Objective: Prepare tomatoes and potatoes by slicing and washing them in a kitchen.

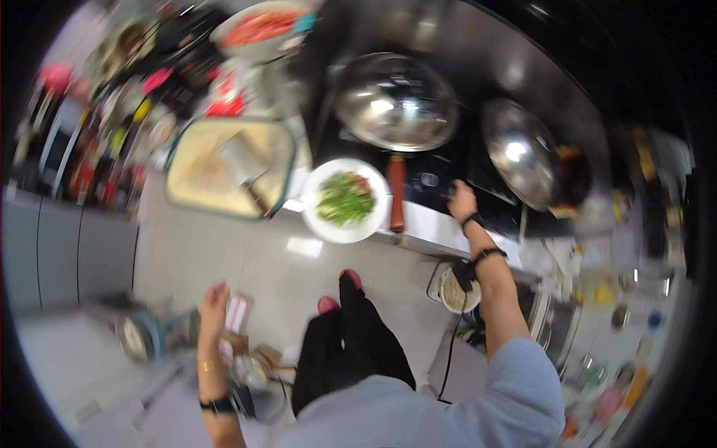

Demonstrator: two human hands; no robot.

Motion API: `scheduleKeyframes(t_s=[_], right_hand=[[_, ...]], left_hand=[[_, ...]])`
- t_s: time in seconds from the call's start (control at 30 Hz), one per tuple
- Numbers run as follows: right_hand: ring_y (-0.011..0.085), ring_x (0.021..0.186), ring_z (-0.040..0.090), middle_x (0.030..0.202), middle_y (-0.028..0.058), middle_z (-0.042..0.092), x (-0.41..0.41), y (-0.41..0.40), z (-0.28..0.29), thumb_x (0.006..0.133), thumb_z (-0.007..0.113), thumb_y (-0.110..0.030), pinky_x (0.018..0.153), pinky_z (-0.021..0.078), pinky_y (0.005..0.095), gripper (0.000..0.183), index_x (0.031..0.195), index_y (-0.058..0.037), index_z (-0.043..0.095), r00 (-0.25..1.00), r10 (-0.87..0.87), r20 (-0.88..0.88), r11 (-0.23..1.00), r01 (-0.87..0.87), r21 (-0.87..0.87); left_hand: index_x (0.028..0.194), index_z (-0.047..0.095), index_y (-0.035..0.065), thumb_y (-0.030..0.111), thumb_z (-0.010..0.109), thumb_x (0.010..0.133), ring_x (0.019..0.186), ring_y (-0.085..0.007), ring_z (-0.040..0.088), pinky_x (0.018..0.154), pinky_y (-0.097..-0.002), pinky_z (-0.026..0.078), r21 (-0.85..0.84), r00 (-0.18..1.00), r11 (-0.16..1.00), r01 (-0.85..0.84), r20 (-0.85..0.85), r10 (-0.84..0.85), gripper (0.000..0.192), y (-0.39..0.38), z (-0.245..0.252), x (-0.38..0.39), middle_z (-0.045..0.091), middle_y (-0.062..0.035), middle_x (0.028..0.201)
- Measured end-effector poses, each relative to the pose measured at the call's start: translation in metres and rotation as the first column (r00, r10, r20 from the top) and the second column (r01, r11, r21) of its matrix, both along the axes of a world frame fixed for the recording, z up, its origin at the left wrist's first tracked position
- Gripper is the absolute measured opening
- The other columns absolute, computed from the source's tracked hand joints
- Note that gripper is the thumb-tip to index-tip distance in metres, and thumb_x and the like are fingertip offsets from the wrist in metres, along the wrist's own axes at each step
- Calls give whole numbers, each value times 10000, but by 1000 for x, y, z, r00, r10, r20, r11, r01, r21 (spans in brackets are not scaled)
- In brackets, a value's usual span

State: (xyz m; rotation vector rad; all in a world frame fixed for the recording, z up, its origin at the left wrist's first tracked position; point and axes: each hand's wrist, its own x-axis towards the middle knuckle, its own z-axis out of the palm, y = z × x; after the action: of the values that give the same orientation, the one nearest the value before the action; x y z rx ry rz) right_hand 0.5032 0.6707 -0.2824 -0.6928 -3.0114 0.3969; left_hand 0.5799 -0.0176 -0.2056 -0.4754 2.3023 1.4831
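Observation:
My right hand (462, 200) is at the front of the black gas stove (493, 208), its fingers on what looks like a dark control knob. Left of it, the wooden handle (397, 193) of a pan sticks out over the counter edge, and a domed steel lid (396, 103) covers that pan. Beside the handle a white plate (313, 224) holds sliced green vegetables (344, 204) with a few red pieces. My left hand (214, 305) hangs over the floor at the lower left, blurred, and whether its fingers are apart is unclear.
A cleaver (243, 159) lies on a cutting board (193, 173) to the left. Behind stands a white bowl of red food (260, 28). Another steel lid (521, 151) leans at the stove's right. A bin (460, 291) is below the counter; boxes and bags crowd the lower left.

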Motion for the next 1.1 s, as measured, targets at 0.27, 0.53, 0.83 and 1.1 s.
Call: scheduleKeyframes(t_s=[0.27,0.53,0.83,1.1], right_hand=[[350,786,683,836,183,698,136,-166,-11,821,695,-282,743,537,418,262,910,-35,708,920,305,246,926,-227,-302],[322,747,664,804,154,680,-25,-500,36,873,651,-328,683,520,401,289,881,-39,656,483,849,216,473,-510,-719],[251,774,663,870,108,687,-197,-899,1,882,655,-320,729,526,349,320,1032,-39,619,309,939,-153,65,-593,-802],[211,818,656,898,107,678,-339,-1159,21,872,663,-259,751,517,339,470,1251,-31,505,580,814,-10,240,-352,-905]], left_hand=[[1216,598,-2,275,604,937,1116,-209,570,971,-324,425,-14,956,957,-289,-63,287,393,-60,47,-35,637,-123,1170],[1177,612,5,281,612,932,1054,-181,568,934,-316,431,61,886,890,-452,-87,456,369,-223,19,-90,648,-93,1104],[1058,658,18,299,607,929,975,-171,590,865,-313,464,77,792,811,-580,-180,583,313,-448,61,-182,666,-97,986],[1006,649,13,324,656,886,904,-166,590,801,-308,471,-140,803,802,-581,-261,537,333,-629,54,-309,650,-87,935]])
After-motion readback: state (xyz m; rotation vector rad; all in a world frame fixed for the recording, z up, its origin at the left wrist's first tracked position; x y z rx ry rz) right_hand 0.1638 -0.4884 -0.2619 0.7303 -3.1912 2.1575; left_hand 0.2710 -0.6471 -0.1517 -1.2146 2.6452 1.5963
